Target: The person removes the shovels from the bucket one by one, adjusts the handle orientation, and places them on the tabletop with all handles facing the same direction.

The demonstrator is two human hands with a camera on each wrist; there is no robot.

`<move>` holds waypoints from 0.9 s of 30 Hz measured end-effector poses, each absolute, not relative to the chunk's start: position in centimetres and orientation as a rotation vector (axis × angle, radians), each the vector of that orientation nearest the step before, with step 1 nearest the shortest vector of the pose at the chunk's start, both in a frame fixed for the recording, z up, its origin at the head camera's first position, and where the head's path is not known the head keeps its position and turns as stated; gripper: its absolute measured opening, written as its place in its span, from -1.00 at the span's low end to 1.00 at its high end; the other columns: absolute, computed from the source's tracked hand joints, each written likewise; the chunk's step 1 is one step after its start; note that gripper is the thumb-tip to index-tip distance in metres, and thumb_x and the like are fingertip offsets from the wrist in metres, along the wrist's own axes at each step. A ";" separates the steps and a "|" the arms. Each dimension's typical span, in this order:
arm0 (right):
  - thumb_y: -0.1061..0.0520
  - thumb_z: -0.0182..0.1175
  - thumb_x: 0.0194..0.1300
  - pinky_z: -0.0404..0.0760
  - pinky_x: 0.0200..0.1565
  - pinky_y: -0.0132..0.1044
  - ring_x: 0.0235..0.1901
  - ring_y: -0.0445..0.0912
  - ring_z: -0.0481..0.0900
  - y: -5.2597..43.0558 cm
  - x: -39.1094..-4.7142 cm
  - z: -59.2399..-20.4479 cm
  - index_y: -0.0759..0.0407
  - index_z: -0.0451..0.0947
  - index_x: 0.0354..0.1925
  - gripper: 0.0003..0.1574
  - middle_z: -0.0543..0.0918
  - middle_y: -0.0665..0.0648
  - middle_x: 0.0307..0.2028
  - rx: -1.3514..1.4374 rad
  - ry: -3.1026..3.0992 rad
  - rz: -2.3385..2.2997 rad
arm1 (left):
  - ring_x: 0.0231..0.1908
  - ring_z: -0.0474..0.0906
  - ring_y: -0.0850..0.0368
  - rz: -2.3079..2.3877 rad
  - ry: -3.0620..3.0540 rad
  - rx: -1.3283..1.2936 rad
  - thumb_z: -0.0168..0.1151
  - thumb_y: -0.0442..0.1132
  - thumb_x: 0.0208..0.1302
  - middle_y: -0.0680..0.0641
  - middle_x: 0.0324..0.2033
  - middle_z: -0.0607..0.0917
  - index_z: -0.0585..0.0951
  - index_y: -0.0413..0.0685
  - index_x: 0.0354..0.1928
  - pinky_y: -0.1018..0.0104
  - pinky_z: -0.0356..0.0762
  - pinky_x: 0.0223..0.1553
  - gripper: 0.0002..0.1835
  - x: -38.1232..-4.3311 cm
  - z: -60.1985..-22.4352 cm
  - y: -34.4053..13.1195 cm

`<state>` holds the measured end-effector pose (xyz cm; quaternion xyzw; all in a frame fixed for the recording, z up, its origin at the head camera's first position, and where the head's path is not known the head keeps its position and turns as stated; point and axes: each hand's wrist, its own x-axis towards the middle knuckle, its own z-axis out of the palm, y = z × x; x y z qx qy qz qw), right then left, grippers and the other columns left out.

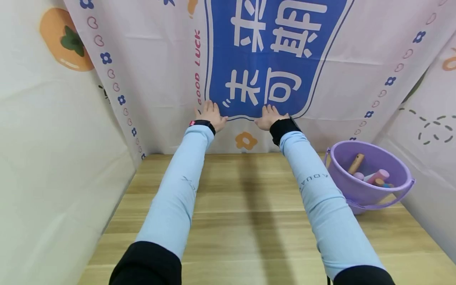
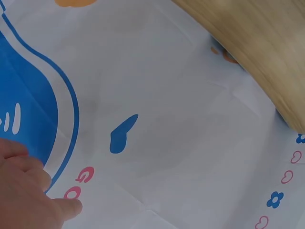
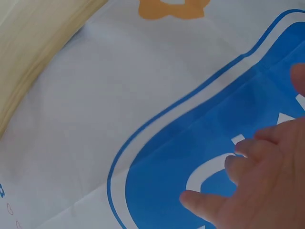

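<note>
A white printed cloth (image 1: 167, 79) with a large blue panel (image 1: 249, 63) and white characters hangs behind the table. My left hand (image 1: 211, 115) lies at the panel's lower left corner, its fingers extended; the left wrist view shows the hand (image 2: 28, 191) beside the pink letters. My right hand (image 1: 271, 118) is at the panel's lower edge, fingers spread, and in the right wrist view the hand (image 3: 267, 176) is over the blue print. Neither hand holds anything. Whether the palms press on the cloth cannot be told.
A purple bucket (image 1: 370, 194) stands on the wooden table (image 1: 228, 221) at the right, by my right forearm. Inside are a wooden piece (image 1: 356, 164) and a pink cylinder (image 1: 379, 175), among others. White printed sheets (image 1: 53, 158) line the sides.
</note>
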<state>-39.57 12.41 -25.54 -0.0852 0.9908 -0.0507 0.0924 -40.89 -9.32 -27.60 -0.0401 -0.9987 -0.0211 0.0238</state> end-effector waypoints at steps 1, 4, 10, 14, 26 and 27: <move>-0.20 -0.30 0.44 -0.31 0.30 0.30 0.40 0.08 -0.40 12.3 -39.6 -25.6 0.21 -0.42 0.42 -0.12 -0.35 0.24 0.43 -0.256 2.938 -0.144 | 0.40 -0.40 -0.03 -0.068 -3.092 -0.128 -0.34 0.21 0.39 -0.17 0.42 -0.23 -0.17 -0.18 0.43 -0.21 -0.41 0.34 -0.21 -40.9 -27.6 -9.4; -0.20 -0.32 0.45 -0.30 0.30 0.30 0.40 0.09 -0.40 12.2 -39.6 -25.5 0.21 -0.42 0.42 -0.13 -0.36 0.25 0.43 -0.272 2.941 -0.129 | 0.40 -0.40 -0.03 -0.062 -3.093 -0.134 -0.34 0.21 0.39 -0.17 0.42 -0.22 -0.16 -0.19 0.43 -0.21 -0.38 0.35 -0.21 -40.8 -27.7 -9.6; -0.20 -0.28 0.43 -0.27 0.29 0.33 0.40 0.11 -0.40 12.6 -39.9 -25.0 0.20 -0.41 0.43 -0.11 -0.36 0.26 0.43 -0.277 2.979 -0.159 | 0.41 -0.34 -0.03 -0.081 -3.092 -0.124 -0.31 0.24 0.37 -0.19 0.42 -0.15 -0.12 -0.18 0.43 -0.21 -0.34 0.35 -0.19 -40.2 -27.2 -9.8; -0.20 -0.26 0.43 -0.25 0.25 0.39 0.39 0.14 -0.38 13.8 -40.3 -24.9 0.19 -0.42 0.43 -0.10 -0.35 0.27 0.42 -0.288 2.992 -0.136 | 0.39 -0.15 -0.13 -0.108 -3.117 -0.142 -0.29 0.24 0.37 -0.21 0.39 0.04 0.00 -0.18 0.41 -0.21 -0.25 0.35 -0.21 -39.6 -27.0 -9.3; -0.09 -0.19 0.43 -0.06 0.33 0.18 0.29 0.39 -0.08 20.0 -39.5 -21.1 0.58 -0.12 0.31 -0.14 -0.01 0.60 0.28 -0.508 2.917 -0.011 | -0.10 0.54 0.04 -0.653 -2.931 -0.467 -0.12 0.09 0.41 -0.14 -0.06 0.62 0.51 -0.18 0.06 0.24 0.55 -0.07 -0.50 -38.2 -27.7 -6.4; -0.09 -0.18 0.42 -0.04 0.32 0.20 0.27 0.41 -0.05 20.6 -39.1 -20.7 0.61 -0.09 0.29 -0.14 0.02 0.62 0.26 -0.519 2.909 -0.005 | -0.16 0.55 0.06 -0.739 -2.887 -0.493 -0.10 0.07 0.41 -0.12 -0.11 0.63 0.53 -0.18 0.02 0.28 0.55 -0.12 -0.53 -37.8 -27.9 -5.7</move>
